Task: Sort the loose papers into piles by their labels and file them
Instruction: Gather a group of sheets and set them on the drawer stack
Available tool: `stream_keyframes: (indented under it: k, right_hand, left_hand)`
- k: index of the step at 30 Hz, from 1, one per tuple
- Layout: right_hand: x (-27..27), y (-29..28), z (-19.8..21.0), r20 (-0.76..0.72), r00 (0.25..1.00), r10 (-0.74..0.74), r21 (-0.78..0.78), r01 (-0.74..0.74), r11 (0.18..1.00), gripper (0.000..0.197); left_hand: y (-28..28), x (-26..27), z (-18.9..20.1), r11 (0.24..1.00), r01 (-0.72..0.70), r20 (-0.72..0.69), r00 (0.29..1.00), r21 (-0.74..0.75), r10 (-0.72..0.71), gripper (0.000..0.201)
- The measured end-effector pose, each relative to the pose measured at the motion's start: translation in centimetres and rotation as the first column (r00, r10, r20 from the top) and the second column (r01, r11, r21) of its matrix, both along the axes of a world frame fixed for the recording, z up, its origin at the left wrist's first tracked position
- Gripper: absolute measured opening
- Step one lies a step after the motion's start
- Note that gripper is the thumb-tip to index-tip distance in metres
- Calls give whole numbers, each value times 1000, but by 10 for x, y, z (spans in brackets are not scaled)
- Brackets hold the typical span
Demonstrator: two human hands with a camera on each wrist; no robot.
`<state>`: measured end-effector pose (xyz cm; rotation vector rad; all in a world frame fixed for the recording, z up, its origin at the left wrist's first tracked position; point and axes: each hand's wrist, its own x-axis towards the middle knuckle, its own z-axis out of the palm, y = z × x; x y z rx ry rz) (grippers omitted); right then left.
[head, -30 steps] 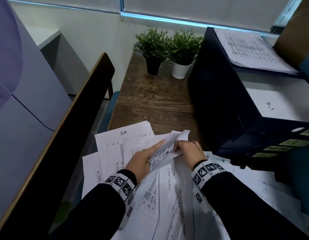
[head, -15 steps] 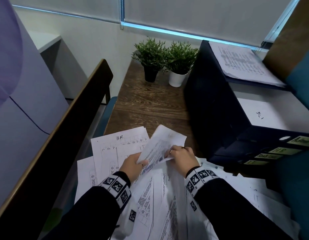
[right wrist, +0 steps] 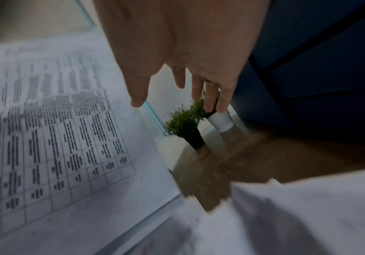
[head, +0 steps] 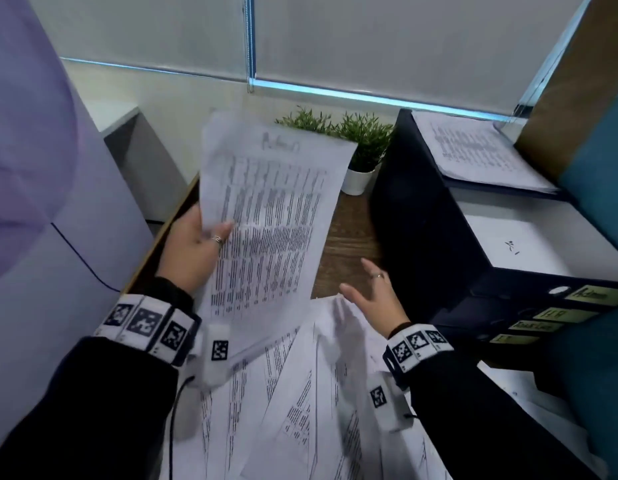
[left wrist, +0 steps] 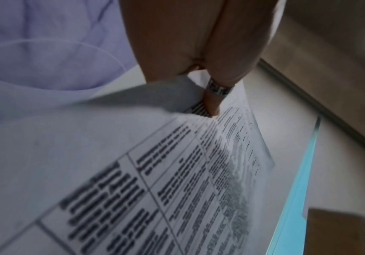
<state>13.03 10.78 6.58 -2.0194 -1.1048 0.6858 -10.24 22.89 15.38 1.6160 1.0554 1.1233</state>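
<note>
My left hand (head: 193,247) pinches the left edge of a printed sheet (head: 269,216) and holds it up in front of me; a handwritten label shows at its top. In the left wrist view the thumb (left wrist: 214,101), with a ring on it, presses on the same sheet (left wrist: 177,181). My right hand (head: 373,292) hovers open, fingers spread, holding nothing, just above the heap of loose papers (head: 300,403). From the right wrist view the straight fingers (right wrist: 209,96) point toward the plants, with the raised sheet (right wrist: 57,138) to their left.
A dark stack of filing trays (head: 439,244) with yellow labels (head: 594,295) stands at the right, papers in its upper trays. Two small potted plants (head: 363,147) sit at the back of the wooden desk (head: 345,251). A dark wood-edged partition (head: 155,251) runs along the left.
Both hands were working a folded sheet on the heap; now the left hand has lifted it unfolded and upright, and the right hand has let go and opened.
</note>
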Motion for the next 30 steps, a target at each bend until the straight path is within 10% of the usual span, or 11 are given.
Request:
stream_keyframes:
  k: [6, 11, 15, 17, 21, 25, 30]
  right_hand:
    - [0, 13, 86, -251, 966, 71, 282, 3, 960, 86]
    - [-2, -15, 124, -446, 860, 248, 297, -119, 947, 45]
    - [6, -49, 67, -449, 887, 106, 100, -67, 993, 21]
    - [12, -70, 22, -445, 895, -22, -47, 1, 999, 17]
    - [17, -112, -57, -403, 904, -142, -310, 11, 951, 53]
    - [18, -127, -94, -373, 900, -226, -364, 83, 928, 97]
    - [9, -119, -89, -258, 932, -256, -417, 131, 899, 52]
  left_hand:
    - [5, -15, 52, 996, 90, 223, 971, -11, -85, 33]
    - [-12, 2, 51, 944, 299, 324, 915, -138, -242, 37]
    - [-12, 2, -18, 867, 282, 171, 958, -411, -230, 19]
    - [-5, -24, -79, 846, 13, -107, 991, -533, -83, 25]
    - [-18, -76, -169, 725, -423, -560, 826, -543, 63, 49]
    - [-38, -86, -194, 641, -406, -469, 879, -651, 81, 50]
    - [-42, -82, -183, 772, -294, -245, 952, -564, 183, 40]
